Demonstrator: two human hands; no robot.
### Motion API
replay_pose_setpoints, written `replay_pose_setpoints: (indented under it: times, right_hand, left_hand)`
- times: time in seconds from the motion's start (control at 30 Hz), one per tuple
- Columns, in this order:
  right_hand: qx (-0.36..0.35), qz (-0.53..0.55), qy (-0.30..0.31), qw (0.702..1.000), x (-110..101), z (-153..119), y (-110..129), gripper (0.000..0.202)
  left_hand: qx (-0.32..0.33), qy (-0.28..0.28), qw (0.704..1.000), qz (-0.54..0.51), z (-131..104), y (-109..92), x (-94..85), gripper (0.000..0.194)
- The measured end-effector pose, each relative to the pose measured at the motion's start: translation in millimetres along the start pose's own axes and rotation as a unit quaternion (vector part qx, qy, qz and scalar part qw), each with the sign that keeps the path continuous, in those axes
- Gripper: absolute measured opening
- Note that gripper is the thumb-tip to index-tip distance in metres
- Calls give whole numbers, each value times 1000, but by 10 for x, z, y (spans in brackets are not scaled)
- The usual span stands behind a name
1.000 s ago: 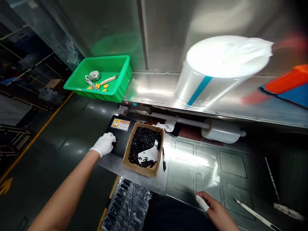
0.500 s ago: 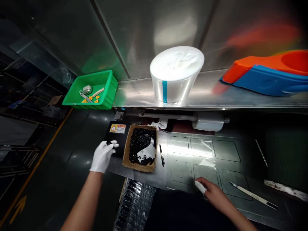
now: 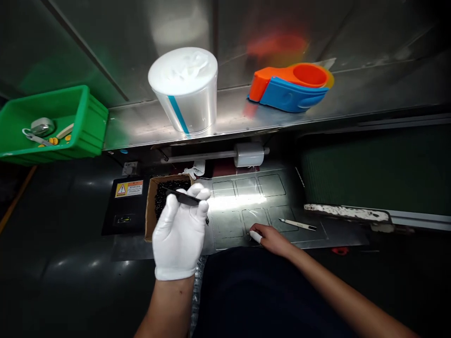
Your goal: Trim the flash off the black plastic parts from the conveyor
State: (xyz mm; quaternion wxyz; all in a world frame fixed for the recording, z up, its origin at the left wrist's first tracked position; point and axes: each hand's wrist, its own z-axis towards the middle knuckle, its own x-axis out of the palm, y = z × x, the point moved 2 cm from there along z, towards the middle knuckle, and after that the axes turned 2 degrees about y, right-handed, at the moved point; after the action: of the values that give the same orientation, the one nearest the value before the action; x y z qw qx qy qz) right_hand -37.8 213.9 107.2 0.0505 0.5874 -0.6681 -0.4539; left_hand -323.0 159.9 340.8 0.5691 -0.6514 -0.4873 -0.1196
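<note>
Head view — left hand [image 3: 179,239] palm-up, grip holding black piece [image 3: 185,198], right hand [image 3: 270,238] — grip unclear

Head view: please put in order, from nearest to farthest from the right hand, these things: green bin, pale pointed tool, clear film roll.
1. Pale pointed tool: just right of the right hand.
2. Clear film roll: ahead, slightly left.
3. Green bin: far left.
</note>
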Motion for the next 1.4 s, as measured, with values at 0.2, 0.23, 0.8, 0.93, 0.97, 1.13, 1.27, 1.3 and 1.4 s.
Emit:
replay_pose_setpoints:
  times: [0.2,0.23,0.8,0.93,0.97,1.13,1.27,1.3,1.4]
  right_hand:
    - [22,-9,6,1000,135,-45,-119,31]
    - [23,-10,8,1000,155,-43,-123,30]
    - [34,-55,43,997,90,32,70,32]
    - [32,-68,52,996,65,73,106,31]
    - [31,-70,55,996,60,82,112,31]
    - [30,-74,63,995,35,99,135,31]
    - [28,-74,64,995,30,98,141,31]
    - [27,-73,64,995,33,99,138,31]
    - [25,-72,63,995,44,104,126,32]
  left_hand:
    - [35,-49,998,-27,103,-31,144,34]
    - [41,-49,997,-31,123,-36,146,36]
    - [61,-7,995,-83,261,-178,-66,69]
    - [62,4,995,-81,218,-208,-56,71]
    - [64,8,995,-81,206,-215,-55,71]
    - [73,39,993,-90,144,-239,-49,63]
    - [67,43,991,-103,127,-246,-33,58]
    - [64,41,991,-106,128,-247,-28,58]
    - [54,33,992,-110,138,-247,-24,58]
